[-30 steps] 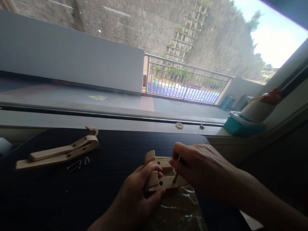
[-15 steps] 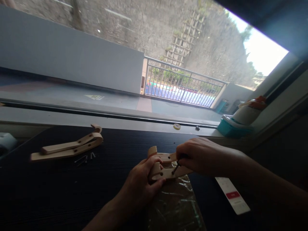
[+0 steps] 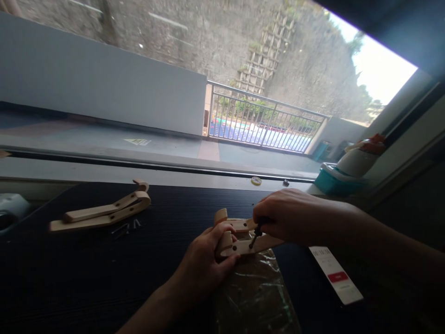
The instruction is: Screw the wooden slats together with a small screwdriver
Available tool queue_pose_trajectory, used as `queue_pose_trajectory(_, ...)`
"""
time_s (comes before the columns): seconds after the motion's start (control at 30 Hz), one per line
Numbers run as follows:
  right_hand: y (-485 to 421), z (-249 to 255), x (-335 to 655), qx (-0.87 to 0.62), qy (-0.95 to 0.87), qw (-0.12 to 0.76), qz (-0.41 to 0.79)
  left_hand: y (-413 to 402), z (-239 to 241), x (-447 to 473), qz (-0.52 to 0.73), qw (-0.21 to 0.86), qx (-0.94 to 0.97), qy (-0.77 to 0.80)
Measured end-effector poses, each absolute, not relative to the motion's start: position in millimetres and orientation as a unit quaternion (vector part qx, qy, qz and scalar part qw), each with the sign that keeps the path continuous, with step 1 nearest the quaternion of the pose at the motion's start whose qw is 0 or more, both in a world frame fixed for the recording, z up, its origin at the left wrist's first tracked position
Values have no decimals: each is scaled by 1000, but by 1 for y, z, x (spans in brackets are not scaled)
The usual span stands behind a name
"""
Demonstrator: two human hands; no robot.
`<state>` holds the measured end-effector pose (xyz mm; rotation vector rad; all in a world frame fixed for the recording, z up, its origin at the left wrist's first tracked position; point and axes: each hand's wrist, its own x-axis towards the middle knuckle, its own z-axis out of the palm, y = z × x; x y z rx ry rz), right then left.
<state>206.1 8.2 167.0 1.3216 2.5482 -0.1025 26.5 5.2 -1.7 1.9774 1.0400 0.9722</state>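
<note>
My left hand (image 3: 205, 257) is closed around the curved ends of a pale wooden hook-shaped piece (image 3: 239, 249) with dark holes. A second wooden strip runs just behind it. My right hand (image 3: 294, 215) grips the dark handle of a screwdriver (image 3: 255, 237), whose tilted shaft points down into a hole of the nearer strip. The fingers hide most of the handle. Under the wood lies a flat package in shiny clear wrap (image 3: 255, 292).
Two similar wooden hooks (image 3: 104, 215) lie at the left of the dark table (image 3: 86, 278), with several screws (image 3: 125, 228) beside them. A lit phone (image 3: 335, 276) rests at the right. On the sill are a yellow tape roll (image 3: 256, 181) and a teal box (image 3: 333, 180).
My right hand has risen slightly and turned, showing more of the screwdriver's handle; the tip stays at the same hole. My left hand keeps its grip. The view has shifted a little.
</note>
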Motion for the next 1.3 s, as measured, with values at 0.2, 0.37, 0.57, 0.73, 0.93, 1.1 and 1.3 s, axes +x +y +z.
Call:
queue_pose_trajectory(0.2,4,152,215,487,869,69,-50,4,-3,27,379,341,760,402)
queue_pose_trajectory(0.37,0,154,218,527,845,82,-40,5,-4,27,384,342,760,398)
queue_pose_trajectory(0.57,3,166,217,468,876,111,-38,5,-2,27,378,340,765,396)
queue_pose_trajectory(0.73,5,167,213,458,878,122,-70,5,-5,26,381,349,758,399)
queue_pose_trajectory(0.93,5,157,218,512,850,104,-62,5,-3,27,382,351,756,400)
queue_pose_trajectory(1.1,2,161,221,495,860,116,-34,4,2,27,377,357,757,397)
queue_pose_trajectory(1.3,3,166,220,448,886,99,-68,4,1,26,374,356,757,401)
